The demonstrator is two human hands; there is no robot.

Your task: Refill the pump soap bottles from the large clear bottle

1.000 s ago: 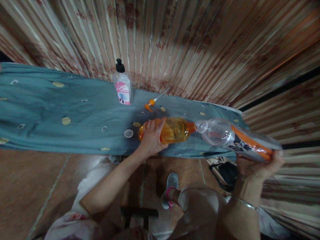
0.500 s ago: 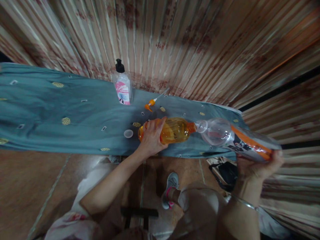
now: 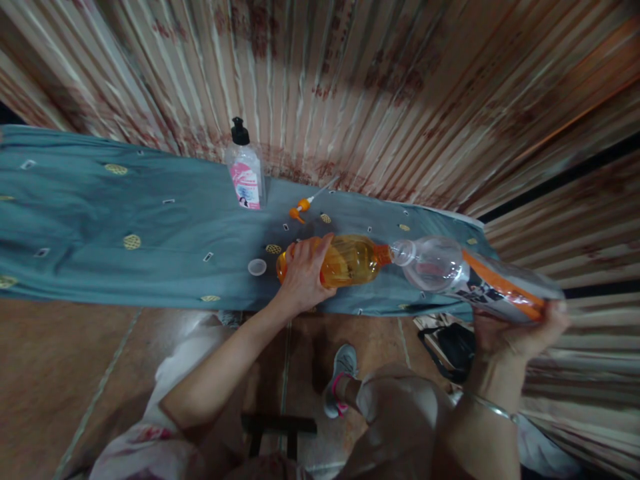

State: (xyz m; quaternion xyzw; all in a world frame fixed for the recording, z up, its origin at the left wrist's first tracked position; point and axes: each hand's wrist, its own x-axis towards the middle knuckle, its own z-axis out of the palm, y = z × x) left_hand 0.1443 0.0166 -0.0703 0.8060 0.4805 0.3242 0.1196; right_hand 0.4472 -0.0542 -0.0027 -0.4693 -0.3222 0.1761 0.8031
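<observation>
Left hand [image 3: 303, 277] grips orange bottle [image 3: 345, 260]; right hand [image 3: 517, 333] grips clear bottle [image 3: 470, 275], mouths touching. Third bottle [image 3: 245, 175] beyond left hand; labels unreadable.

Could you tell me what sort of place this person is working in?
Probably a simple home or shed work spot: a corrugated metal wall, a bench draped in teal cloth holding a soap bottle, and a tiled floor.
</observation>
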